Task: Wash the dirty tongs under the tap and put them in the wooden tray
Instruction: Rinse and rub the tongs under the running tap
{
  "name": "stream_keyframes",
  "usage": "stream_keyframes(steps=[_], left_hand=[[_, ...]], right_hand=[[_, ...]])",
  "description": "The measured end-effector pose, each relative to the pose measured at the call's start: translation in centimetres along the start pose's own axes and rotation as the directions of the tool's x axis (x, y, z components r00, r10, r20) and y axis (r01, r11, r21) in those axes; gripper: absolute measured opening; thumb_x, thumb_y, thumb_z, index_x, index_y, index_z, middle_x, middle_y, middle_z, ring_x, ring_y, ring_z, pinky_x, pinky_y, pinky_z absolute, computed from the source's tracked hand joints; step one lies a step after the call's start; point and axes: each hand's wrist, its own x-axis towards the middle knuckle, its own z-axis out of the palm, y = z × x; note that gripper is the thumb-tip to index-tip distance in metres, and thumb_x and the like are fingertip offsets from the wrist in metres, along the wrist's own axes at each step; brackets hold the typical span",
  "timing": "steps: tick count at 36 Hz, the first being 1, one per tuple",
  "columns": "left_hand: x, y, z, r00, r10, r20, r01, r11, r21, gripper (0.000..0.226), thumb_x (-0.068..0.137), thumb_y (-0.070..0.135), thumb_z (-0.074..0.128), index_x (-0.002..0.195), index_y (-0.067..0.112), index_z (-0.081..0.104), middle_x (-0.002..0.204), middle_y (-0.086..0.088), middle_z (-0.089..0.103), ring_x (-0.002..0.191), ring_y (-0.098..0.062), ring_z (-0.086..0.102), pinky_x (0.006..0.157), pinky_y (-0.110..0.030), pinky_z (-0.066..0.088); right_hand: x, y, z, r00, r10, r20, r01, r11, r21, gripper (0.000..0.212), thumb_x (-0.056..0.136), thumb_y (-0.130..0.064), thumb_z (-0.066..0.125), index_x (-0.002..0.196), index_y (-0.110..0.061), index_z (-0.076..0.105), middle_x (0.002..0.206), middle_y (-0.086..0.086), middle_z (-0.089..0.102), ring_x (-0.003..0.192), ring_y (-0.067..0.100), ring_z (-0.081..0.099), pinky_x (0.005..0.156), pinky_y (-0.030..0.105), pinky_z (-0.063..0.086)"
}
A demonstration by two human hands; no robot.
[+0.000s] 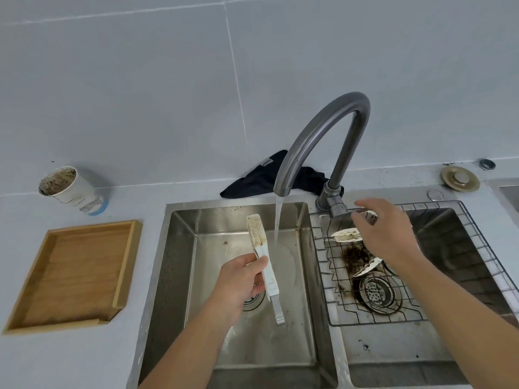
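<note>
My left hand [242,279] grips a pair of white tongs [263,256] around the middle, over the left sink basin [182,265]. Their speckled, dirty tips point up and away, just left of the water stream [278,220] that runs from the curved grey tap [323,130]. My right hand [384,231] hovers with relaxed fingers beside the tap's base, holding nothing. Whether its fingertips touch the tap handle is hard to tell. An empty wooden tray [73,273] lies on the counter to the left of the sink.
A wire rack [449,313] sits in the right basin with other dirty white tongs [346,235] and brown grime above the drain. A dirty paper cup [70,188] stands behind the tray. A dark cloth [252,181] lies behind the tap. A brass sink stopper [460,178] rests at far right.
</note>
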Motion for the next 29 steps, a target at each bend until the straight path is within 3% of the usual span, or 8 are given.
stream_keyframes(steps=[2, 7, 12, 15, 19, 22, 25, 29], left_hand=[[0.3, -0.2, 0.1, 1.000, -0.017, -0.004, 0.017, 1.000, -0.001, 0.015, 0.096, 0.013, 0.065, 0.105, 0.008, 0.075, 0.085, -0.009, 0.073, 0.079, -0.023, 0.068, 0.073, -0.034, 0.059], [0.8, -0.5, 0.4, 1.000, -0.028, 0.007, 0.028, 0.999, 0.025, 0.012, 0.095, 0.014, 0.065, 0.098, 0.013, 0.076, 0.087, -0.010, 0.070, 0.080, -0.023, 0.066, 0.086, -0.044, 0.061], [1.0, -0.1, 0.8, 0.999, -0.037, 0.022, 0.036, 0.999, 0.024, 0.011, 0.096, 0.013, 0.064, 0.097, 0.016, 0.075, 0.090, -0.007, 0.074, 0.078, -0.019, 0.070, 0.065, -0.025, 0.059], [1.5, -0.1, 1.1, 0.998, -0.064, 0.029, 0.063, 0.998, 0.031, 0.014, 0.095, 0.015, 0.065, 0.105, 0.012, 0.075, 0.092, -0.007, 0.076, 0.075, -0.017, 0.071, 0.062, -0.022, 0.056], [2.0, -0.2, 1.4, 0.996, -0.081, 0.045, 0.078, 0.996, 0.048, 0.013, 0.095, 0.017, 0.066, 0.100, 0.009, 0.076, 0.088, -0.008, 0.074, 0.075, -0.017, 0.070, 0.070, -0.028, 0.059], [2.3, -0.5, 1.5, 0.994, -0.087, 0.062, 0.081, 0.992, 0.094, 0.017, 0.091, 0.027, 0.072, 0.098, 0.013, 0.078, 0.094, -0.015, 0.076, 0.082, -0.019, 0.069, 0.087, -0.036, 0.061], [2.2, -0.7, 1.5, 0.993, -0.102, 0.062, 0.095, 0.989, 0.113, 0.018, 0.088, 0.033, 0.075, 0.093, 0.016, 0.079, 0.096, -0.013, 0.077, 0.084, -0.020, 0.070, 0.092, -0.039, 0.060], [1.9, -0.6, 1.1, 0.990, -0.120, 0.070, 0.114, 0.990, 0.079, 0.015, 0.090, 0.023, 0.072, 0.095, 0.011, 0.079, 0.097, -0.022, 0.074, 0.084, -0.023, 0.066, 0.092, -0.041, 0.057]], right_hand=[[-1.0, -0.3, 1.1, 0.999, -0.015, 0.045, 0.014, 0.999, 0.035, 0.031, 0.097, -0.022, 0.063, 0.127, -0.016, 0.068, 0.111, -0.004, 0.068, 0.097, 0.011, 0.059, 0.086, 0.025, 0.041], [-2.4, -0.8, 3.9, 0.967, -0.017, 0.254, -0.015, 0.992, 0.121, 0.028, 0.096, -0.024, 0.064, 0.124, -0.021, 0.069, 0.110, -0.009, 0.070, 0.102, 0.005, 0.063, 0.093, 0.022, 0.047], [-2.2, -1.5, 6.1, 0.926, -0.046, 0.374, -0.021, 0.985, 0.173, 0.035, 0.095, -0.025, 0.066, 0.130, -0.020, 0.067, 0.110, -0.010, 0.069, 0.099, 0.002, 0.063, 0.089, 0.016, 0.046], [-1.9, -2.0, 7.3, 0.892, -0.058, 0.447, -0.032, 0.981, 0.192, 0.041, 0.094, -0.035, 0.068, 0.135, -0.030, 0.061, 0.112, -0.015, 0.068, 0.101, -0.003, 0.062, 0.081, 0.013, 0.045], [-1.5, -2.8, 8.8, 0.848, -0.052, 0.528, -0.109, 0.957, 0.269, 0.049, 0.090, -0.039, 0.072, 0.136, -0.040, 0.054, 0.114, -0.017, 0.067, 0.107, 0.001, 0.063, 0.074, 0.013, 0.047], [-1.0, -3.2, 9.9, 0.831, -0.063, 0.553, -0.134, 0.942, 0.308, 0.061, 0.084, -0.040, 0.078, 0.139, -0.041, 0.051, 0.117, -0.010, 0.068, 0.106, 0.005, 0.065, 0.084, 0.021, 0.051], [-0.3, -3.3, 10.7, 0.800, -0.065, 0.596, -0.172, 0.928, 0.331, 0.079, 0.079, -0.037, 0.083, 0.148, -0.039, 0.045, 0.117, -0.002, 0.068, 0.101, 0.011, 0.069, 0.092, 0.031, 0.056], [1.0, -3.7, 11.1, 0.745, -0.080, 0.662, -0.235, 0.898, 0.373, 0.095, 0.077, -0.025, 0.087, 0.155, -0.035, 0.035, 0.110, 0.002, 0.072, 0.084, 0.007, 0.068, 0.074, 0.021, 0.051]])
